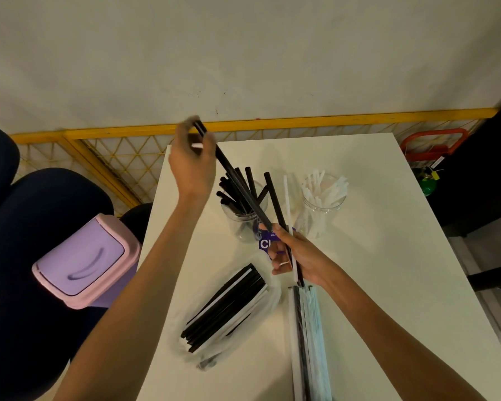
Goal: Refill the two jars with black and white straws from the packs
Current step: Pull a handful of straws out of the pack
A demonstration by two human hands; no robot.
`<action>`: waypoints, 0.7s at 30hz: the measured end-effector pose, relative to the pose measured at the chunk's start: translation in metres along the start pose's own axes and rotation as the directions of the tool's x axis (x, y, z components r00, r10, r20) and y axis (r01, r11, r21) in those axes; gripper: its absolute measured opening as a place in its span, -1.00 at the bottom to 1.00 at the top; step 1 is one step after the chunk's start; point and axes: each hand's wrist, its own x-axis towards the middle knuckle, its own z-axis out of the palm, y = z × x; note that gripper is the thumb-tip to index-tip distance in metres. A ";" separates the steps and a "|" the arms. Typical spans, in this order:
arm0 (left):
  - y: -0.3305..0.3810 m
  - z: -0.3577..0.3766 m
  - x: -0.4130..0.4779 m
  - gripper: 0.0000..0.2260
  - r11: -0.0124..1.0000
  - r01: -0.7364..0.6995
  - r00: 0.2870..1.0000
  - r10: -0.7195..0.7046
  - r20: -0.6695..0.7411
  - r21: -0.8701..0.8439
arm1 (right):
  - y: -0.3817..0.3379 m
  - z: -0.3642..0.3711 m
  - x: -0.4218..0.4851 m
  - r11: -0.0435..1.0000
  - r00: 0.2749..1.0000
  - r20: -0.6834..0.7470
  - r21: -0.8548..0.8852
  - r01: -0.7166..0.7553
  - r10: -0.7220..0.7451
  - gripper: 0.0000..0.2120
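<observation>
Left hand [191, 166] raised, pinching a black straw [235, 180]; right hand [297, 256] lower, curled round straws [275, 198].

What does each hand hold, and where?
Left hand pinches one black straw by its upper end; right hand grips another black straw and a white straw near the bottom.

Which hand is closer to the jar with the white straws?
Right. The right hand holds straws just in front of the white-straw jar, slightly to its left. The left hand is raised left of the black-straw jar, farther away, pinching a black straw.
</observation>
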 end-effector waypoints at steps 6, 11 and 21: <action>0.012 -0.008 0.001 -0.69 0.916 -0.385 0.917 0.394 -0.070 0.113 | 0.006 -0.010 0.002 1.000 1.000 -0.003 -0.022 -0.001 0.001 -0.64; -0.027 0.007 -0.023 -0.70 0.850 -0.477 0.879 0.454 0.148 0.223 | 0.004 -0.006 0.001 1.000 1.000 0.011 -0.014 0.013 -0.013 -0.63; -0.080 0.021 -0.055 -0.70 0.791 -0.477 0.867 0.355 0.349 0.382 | 0.004 -0.007 0.002 1.000 0.999 0.026 0.007 0.021 -0.021 -0.61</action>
